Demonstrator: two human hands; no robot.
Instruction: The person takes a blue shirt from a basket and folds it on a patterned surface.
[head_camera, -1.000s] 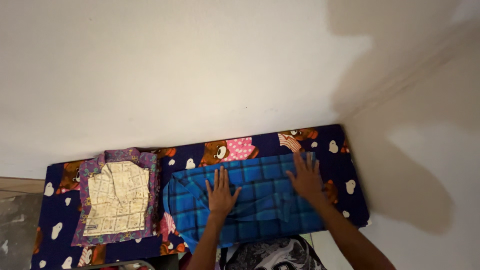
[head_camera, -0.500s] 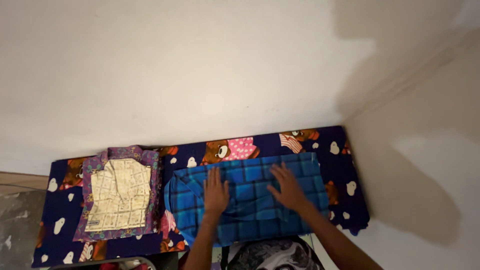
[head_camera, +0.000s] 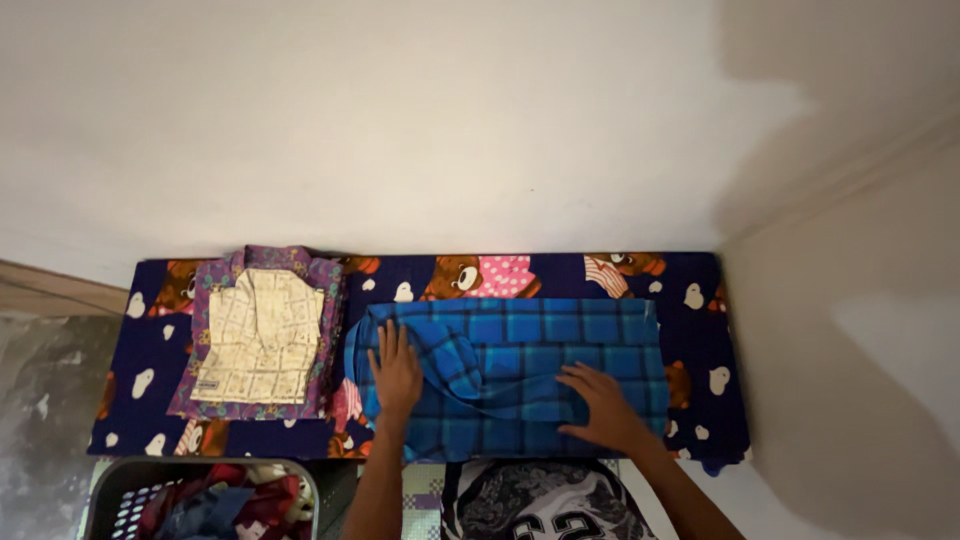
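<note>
Centrally, a blue checked shirt (head_camera: 520, 375) lies spread flat on a dark blue sheet (head_camera: 690, 330) printed with bears, which covers a low surface set against a pale wall (head_camera: 420, 120). Left hand (head_camera: 395, 375): fingers extended and slightly splayed, palm pressed flat on the shirt's left portion, gripping nothing. Right hand (head_camera: 600, 405): fingers likewise extended and open, resting flat on the lower right portion near the front edge. Just beside the shirt, to its left, a folded purple garment (head_camera: 320, 290) carries a cream patterned garment (head_camera: 260, 335) stacked on top. A grey basket (head_camera: 110, 490) holding mixed clothes shows at the lower left corner, in front of the sheet.

Handling, as a judgement: the shirt appears light, soft and limp, so it should crease and slide easily on the sheet and hold no shape when lifted; hems, side seams or a folded edge seem the best places to take hold, with a flat palm to pin the rest.

Compared with half a second ago: the right hand has moved from the middle of the shirt down towards its lower right edge, the left hand has shifted further left, and the view has tilted so that the basket is now clearly visible
</note>
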